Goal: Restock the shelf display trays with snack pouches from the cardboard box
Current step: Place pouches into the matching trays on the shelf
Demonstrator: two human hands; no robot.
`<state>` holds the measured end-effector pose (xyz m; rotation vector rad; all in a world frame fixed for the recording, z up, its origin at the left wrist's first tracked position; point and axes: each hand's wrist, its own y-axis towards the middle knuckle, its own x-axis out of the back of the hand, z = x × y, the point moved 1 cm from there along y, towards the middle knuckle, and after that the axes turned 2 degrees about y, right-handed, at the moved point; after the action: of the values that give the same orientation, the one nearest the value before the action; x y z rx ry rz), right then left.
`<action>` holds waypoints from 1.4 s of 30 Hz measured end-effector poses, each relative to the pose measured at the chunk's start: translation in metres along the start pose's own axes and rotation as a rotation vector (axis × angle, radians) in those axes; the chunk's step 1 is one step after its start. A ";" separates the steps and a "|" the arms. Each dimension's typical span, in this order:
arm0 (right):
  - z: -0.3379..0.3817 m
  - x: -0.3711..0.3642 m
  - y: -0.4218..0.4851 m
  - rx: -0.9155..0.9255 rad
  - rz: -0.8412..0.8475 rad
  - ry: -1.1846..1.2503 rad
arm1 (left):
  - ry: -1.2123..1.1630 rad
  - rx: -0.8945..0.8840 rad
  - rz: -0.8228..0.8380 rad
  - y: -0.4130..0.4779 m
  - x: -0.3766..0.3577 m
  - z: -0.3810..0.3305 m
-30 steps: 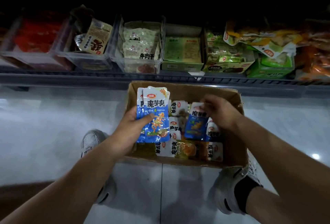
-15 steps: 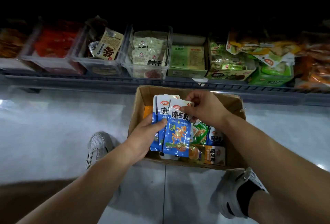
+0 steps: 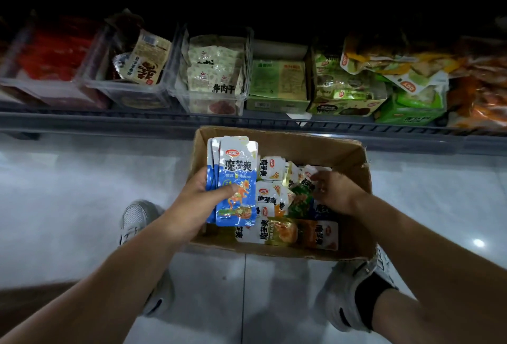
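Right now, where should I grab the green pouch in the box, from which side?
Likely pinch the green pouch by its upper edge, from above and the right: it lies tilted among the white pouches, with the right hand beside that edge.

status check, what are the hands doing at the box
Left hand grips stack of blue pouches over cardboard box. Right hand in among loose pouches, grasp unclear. No obstruction seen toward shelf trays.

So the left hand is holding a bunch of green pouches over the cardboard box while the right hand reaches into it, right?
Not quite. The head view shows the left hand holding blue pouches, not green ones, over the cardboard box while the right hand reaches into it.
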<state>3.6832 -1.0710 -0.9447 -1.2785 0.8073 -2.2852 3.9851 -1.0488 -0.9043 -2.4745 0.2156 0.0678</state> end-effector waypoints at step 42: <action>0.120 0.095 -0.054 0.444 0.108 0.391 | 0.042 -0.047 -0.019 -0.017 -0.010 -0.017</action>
<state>3.7355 -1.1210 -0.7991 -0.5907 0.4287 -2.4717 3.9778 -1.0449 -0.8797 -2.5261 0.2114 0.0127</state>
